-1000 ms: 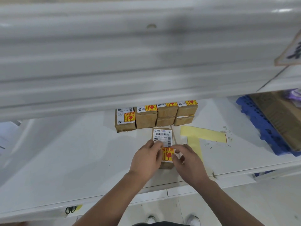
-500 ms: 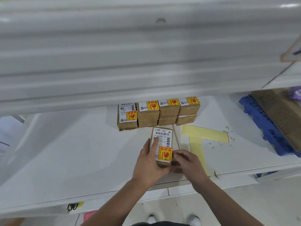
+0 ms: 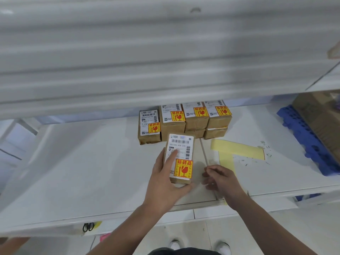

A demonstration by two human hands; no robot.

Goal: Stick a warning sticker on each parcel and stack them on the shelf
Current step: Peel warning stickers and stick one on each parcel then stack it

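Far left, below the near edge of the shelf (image 3: pixel 73 162): scissors (image 3: pixel 88 226), black finger loops only, blades hidden.

Left of centre: left hand (image 3: pixel 165 181), wrapped round the near end of the parcel (image 3: pixel 181 146). Thumb along the parcel's left side, forefinger laid straight across the white shipping label, remaining fingers tucked beneath and out of sight.

Centre: parcel, small brown oblong, near side of the stored row, on or just above the white shelf; resting or lifted, cannot tell. Warning sticker (image 3: pixel 183 168), yellow and red, on the near half of the top face, overlapping the label. Judged light, given the one-handed hold; stiff, box-like; taped wrap probably slick. Marked fragile, so to be set down gently, not dropped. Best taken by the two long sides, clear of the fresh sticker.

Centre, far: stickered parcels (image 3: pixel 184 122), a row of four touching side by side, the right two stacked two high. Far ends hidden under the upper shelf (image 3: pixel 165 61); print blurred, unreadable.

Right of centre: right hand (image 3: pixel 219 179), just beside the parcel but apart from it, fingers loosely curled, holding nothing visible.

Right: yellow backing strips (image 3: pixel 237 149), flat on the shelf, the near one partly behind the right hand; stickers remaining or not, cannot tell.

Far right: blue pallet (image 3: pixel 309 144) bearing a brown carton (image 3: pixel 320 116), both cut off by the frame edge
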